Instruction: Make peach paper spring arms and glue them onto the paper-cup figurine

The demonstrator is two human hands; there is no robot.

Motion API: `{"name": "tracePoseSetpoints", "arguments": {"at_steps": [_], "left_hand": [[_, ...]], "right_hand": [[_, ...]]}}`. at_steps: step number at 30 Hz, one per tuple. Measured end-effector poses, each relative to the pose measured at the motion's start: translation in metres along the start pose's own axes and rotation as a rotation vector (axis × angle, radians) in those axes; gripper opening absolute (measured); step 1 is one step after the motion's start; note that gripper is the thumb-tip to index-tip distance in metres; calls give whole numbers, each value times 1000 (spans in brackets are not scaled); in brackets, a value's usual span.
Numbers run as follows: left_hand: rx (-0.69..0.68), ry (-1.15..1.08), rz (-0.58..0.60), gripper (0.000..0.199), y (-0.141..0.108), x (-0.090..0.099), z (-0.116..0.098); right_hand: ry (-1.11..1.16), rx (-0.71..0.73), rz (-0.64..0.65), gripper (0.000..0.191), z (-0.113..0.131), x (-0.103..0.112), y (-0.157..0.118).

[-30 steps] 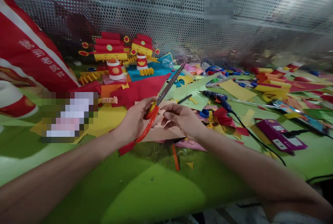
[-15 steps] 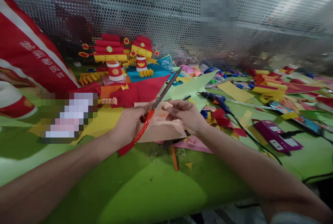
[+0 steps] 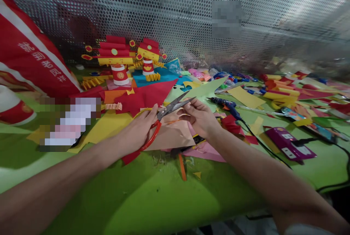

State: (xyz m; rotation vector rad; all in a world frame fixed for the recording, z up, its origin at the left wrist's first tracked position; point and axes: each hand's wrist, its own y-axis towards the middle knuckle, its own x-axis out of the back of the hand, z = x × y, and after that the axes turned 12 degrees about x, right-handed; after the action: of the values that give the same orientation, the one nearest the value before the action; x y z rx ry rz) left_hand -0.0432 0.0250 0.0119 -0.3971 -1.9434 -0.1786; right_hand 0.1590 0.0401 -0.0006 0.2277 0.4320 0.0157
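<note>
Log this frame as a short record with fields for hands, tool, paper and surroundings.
Left hand: holding scissors
Right hand: fingers by the blade tips; grip unclear
Tool state: blades apart
Paper: peach sheet below the hands
Right side: glue gun, purple power strip
Back left: two paper figures, upright
Surface: green table

The left hand (image 3: 143,125) holds scissors (image 3: 154,133), 2 blades (image 3: 178,101) parted.
</note>
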Motion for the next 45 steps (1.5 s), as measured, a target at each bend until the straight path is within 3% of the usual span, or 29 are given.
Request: {"name": "tracePoseSetpoints", "arguments": {"at_steps": [9, 14, 45], "left_hand": [[-25, -18, -29, 60, 0, -3, 0], [-12, 10, 11, 63, -1, 1, -2], [-62, 111, -9, 62, 0, -4, -2]], "right_hand": [[-8, -16, 85, 31, -3, 1, -3], [-12, -7, 112, 28, -3, 1, -4], [-73, 36, 45, 27, 0, -6, -10]]}}
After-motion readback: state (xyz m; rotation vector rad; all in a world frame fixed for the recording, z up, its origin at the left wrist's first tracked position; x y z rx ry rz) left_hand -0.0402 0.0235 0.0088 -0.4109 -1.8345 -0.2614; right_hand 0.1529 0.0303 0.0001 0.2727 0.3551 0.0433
